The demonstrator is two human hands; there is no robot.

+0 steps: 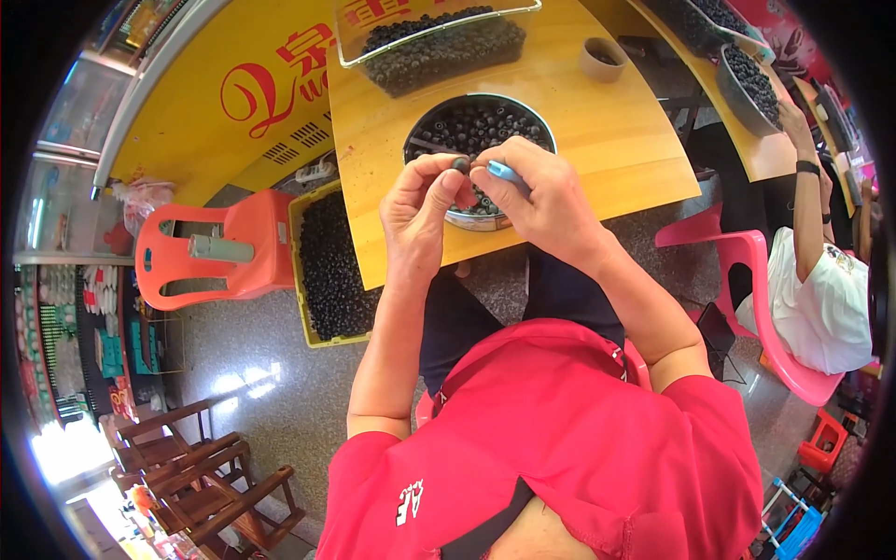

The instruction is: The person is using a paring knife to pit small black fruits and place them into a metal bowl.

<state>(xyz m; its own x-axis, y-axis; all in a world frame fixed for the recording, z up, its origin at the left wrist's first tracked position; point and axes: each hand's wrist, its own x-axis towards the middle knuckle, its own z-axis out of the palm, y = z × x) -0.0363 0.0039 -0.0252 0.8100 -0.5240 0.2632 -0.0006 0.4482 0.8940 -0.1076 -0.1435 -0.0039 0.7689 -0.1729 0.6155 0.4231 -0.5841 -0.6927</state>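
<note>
My left hand (418,201) pinches a small dark round piece (461,165) between thumb and fingers. My right hand (537,191) grips a small light-blue tool (504,171) whose tip meets that piece. Both hands hover over a round metal bowl (451,216) full of the same dark round pieces, standing on a yellow wooden table (607,131). I sit in a red shirt with my knees under the table's front edge.
A clear tub (429,42) of dark pieces and a small brown cup (602,58) stand farther back. A yellow crate (329,266) of pieces rests beside an orange plastic chair (219,252) on my left. Another person (817,271) sits on a pink chair at right, near another bowl (747,84).
</note>
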